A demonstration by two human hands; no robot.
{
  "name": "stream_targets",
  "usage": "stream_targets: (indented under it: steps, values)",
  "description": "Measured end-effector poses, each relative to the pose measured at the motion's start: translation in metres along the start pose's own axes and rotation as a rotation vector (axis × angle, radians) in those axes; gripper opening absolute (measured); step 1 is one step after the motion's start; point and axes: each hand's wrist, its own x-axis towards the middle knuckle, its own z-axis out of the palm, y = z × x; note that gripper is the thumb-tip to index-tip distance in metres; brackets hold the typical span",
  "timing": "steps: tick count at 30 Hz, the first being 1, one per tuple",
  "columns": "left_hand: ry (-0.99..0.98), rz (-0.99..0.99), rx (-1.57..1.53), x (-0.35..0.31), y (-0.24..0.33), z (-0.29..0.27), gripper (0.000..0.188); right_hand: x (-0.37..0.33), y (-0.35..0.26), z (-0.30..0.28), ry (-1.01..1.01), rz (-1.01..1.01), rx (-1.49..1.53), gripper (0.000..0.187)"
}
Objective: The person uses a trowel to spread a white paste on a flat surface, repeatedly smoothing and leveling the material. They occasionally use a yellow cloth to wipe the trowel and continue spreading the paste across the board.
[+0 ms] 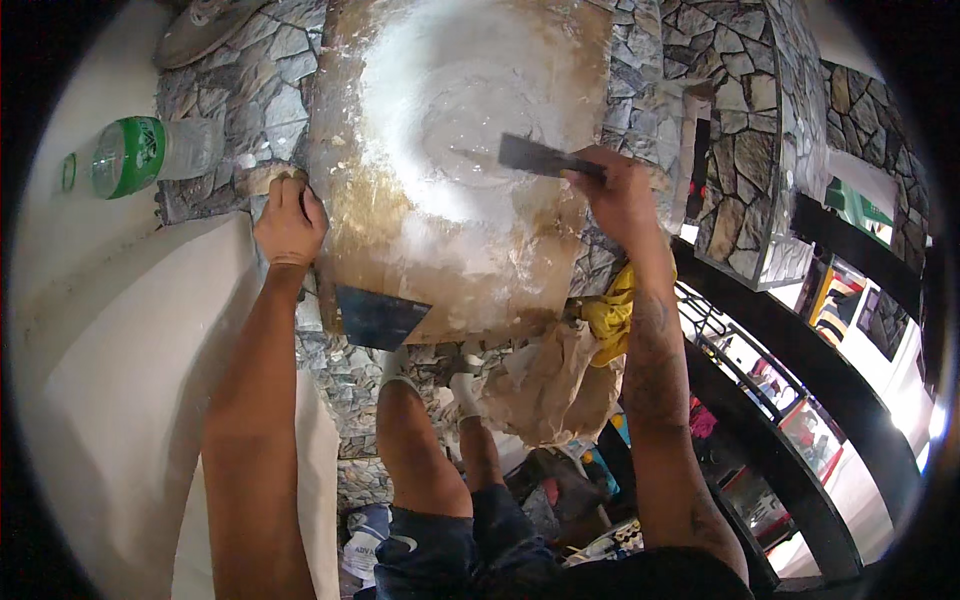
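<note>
Right hand [622,195] holds a scraper [540,157] over powder [395,100] on a board [345,225]

The right hand is closed around the near end of the scraper, whose dark, flat blade points left across the right part of the powder. Whether the blade touches the powder or is just above it, I cannot tell. The powder is white and spread over the far and middle parts of the board, with a greyer, round patch [470,135] at its middle; smears and crumbs reach toward the near edge, where the tan surface shows.

The left hand [290,222] is at the board's left edge, fingers curled in; whether it grips the edge or something else is hidden. Near the close left corner, a dark blade [383,317] lies on the board, slanted and apart from both hands.

The board rests on a stone-patterned surface [285,95]. To the left is a clear bottle [190,148] with a green label and green cap, near a white wall [130,330]. By the near right corner are a yellow cloth [612,318] and crumpled brown paper [560,390], with the person's legs [425,450] beside the paper. Dark rails [800,340] curve along the right side
</note>
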Motion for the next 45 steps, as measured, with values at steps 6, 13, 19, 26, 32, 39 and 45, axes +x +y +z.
stream_targets:
  steps: [6, 13, 19, 26, 32, 39, 45]
  values:
    - [0.029, 0.008, -0.006, 0.0, 0.004, 0.005, 0.015, 0.002, 0.003, 0.041, 0.074, -0.16, 0.068, 0.017]
    - [0.028, 0.023, -0.024, 0.0, -0.002, 0.005, 0.015, 0.018, 0.008, 0.045, 0.09, -0.189, 0.038, 0.025]
    - [0.023, 0.019, -0.021, 0.0, 0.0, 0.004, 0.014, 0.02, 0.005, 0.039, 0.178, -0.082, 0.009, 0.027]
    - [0.014, 0.016, -0.007, -0.001, -0.004, 0.004, 0.011, -0.011, -0.012, 0.052, 0.223, -0.039, 0.201, 0.024]
    - [0.032, 0.026, -0.013, -0.001, -0.001, 0.005, 0.01, -0.003, -0.013, 0.07, 0.213, -0.092, 0.13, 0.026]
    - [0.006, 0.014, -0.017, -0.001, -0.005, 0.007, 0.012, -0.004, -0.01, 0.056, 0.24, -0.054, 0.188, 0.025]
    - [0.004, 0.013, 0.019, -0.002, -0.009, 0.004, 0.013, -0.014, -0.019, 0.042, 0.101, -0.008, 0.163, 0.021]
